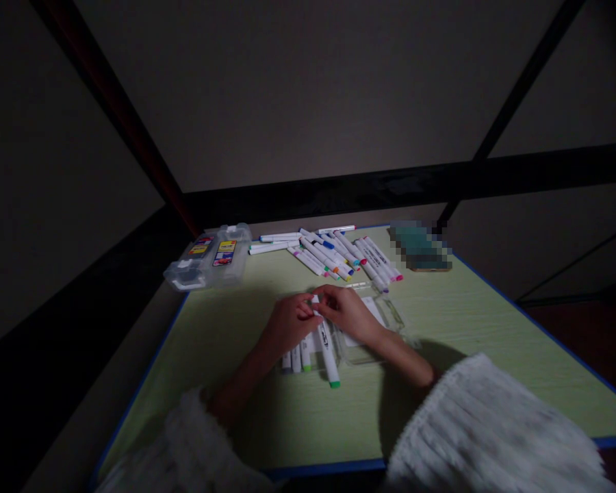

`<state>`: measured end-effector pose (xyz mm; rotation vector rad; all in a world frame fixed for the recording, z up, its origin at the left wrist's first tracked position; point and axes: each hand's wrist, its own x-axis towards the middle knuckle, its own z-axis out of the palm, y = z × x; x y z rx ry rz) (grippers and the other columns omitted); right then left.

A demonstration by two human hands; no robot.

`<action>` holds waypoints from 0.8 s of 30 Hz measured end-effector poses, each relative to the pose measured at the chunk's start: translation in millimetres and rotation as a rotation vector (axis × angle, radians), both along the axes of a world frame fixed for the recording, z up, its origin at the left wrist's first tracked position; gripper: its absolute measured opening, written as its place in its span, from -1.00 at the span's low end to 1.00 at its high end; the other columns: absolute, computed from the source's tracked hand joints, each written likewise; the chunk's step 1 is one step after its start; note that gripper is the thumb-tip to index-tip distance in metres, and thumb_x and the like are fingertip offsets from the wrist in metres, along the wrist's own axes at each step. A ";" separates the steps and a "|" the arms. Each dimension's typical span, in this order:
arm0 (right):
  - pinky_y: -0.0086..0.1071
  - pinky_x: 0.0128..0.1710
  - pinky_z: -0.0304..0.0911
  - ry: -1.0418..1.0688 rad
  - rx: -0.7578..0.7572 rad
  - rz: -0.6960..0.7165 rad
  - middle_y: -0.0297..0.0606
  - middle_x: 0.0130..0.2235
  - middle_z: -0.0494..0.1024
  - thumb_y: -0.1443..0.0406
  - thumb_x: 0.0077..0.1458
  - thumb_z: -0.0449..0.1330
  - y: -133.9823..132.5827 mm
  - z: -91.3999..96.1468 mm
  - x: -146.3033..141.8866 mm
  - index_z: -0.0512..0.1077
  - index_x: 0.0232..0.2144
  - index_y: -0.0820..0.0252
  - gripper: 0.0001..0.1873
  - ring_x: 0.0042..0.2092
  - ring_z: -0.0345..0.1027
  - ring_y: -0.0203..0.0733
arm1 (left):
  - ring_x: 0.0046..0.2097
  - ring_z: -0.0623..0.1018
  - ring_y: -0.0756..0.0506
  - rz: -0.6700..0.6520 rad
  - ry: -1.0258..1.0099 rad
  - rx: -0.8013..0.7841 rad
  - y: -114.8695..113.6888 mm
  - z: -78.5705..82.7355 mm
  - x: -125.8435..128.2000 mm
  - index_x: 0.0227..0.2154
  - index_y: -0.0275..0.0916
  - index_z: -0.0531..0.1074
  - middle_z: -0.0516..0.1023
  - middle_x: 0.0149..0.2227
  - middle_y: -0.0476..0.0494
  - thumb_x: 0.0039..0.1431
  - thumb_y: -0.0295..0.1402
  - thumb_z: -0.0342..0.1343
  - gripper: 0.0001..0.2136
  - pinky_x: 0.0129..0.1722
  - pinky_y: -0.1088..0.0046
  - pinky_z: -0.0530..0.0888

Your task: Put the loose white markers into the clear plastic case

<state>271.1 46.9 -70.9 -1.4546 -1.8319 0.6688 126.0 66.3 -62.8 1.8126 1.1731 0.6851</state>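
Observation:
A white marker with a green end [329, 352] slants over an open clear plastic case [356, 356], its green end toward me. The fingers of my right hand [346, 311] are closed around its upper part. My left hand [289, 322] comes in from the other side, its fingertips pinched at the marker's top end. Below my left hand, several white markers [296, 357] lie side by side in the left half of the case, one with a light green end. My right wrist crosses the right half of the case and covers some of it.
Several loose white markers [323, 255] with coloured ends lie in a pile at the back of the table [472, 329]. Two clear cases with labels [226, 253] stand at the back left edge. A pixelated flat object [419, 246] lies at the back right.

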 end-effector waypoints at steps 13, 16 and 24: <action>-0.50 -0.51 0.02 -0.011 -0.004 0.007 -0.39 -0.56 0.37 0.38 -0.02 0.11 0.3 0.7 0.0 0.40 -0.26 0.28 -0.79 -0.53 0.19 -0.36 | -0.52 0.40 0.04 0.003 -0.031 0.017 -0.4 -4.1 0.8 -0.34 -0.31 0.35 0.35 -0.58 0.08 -0.26 -0.47 0.22 -0.68 -0.50 0.55 0.35; -0.50 -0.51 0.01 -0.010 -0.011 0.017 -0.41 -0.57 0.36 0.38 -0.02 0.11 0.7 1.4 0.0 0.40 -0.26 0.27 -0.79 -0.54 0.17 -0.37 | -0.52 0.39 0.05 0.004 -0.033 0.025 -0.7 -3.0 1.0 -0.34 -0.31 0.34 0.34 -0.58 0.09 -0.27 -0.47 0.22 -0.67 -0.50 0.55 0.34; -0.51 -0.51 0.01 -0.002 -0.024 0.023 -0.42 -0.58 0.35 0.37 -0.02 0.12 3.3 -1.0 0.8 0.40 -0.26 0.26 -0.79 -0.55 0.16 -0.38 | -0.55 0.38 0.06 -0.009 -0.040 0.007 1.3 -1.1 0.9 -0.39 -0.29 0.34 0.34 -0.61 0.10 -0.30 -0.46 0.24 -0.69 -0.53 0.56 0.32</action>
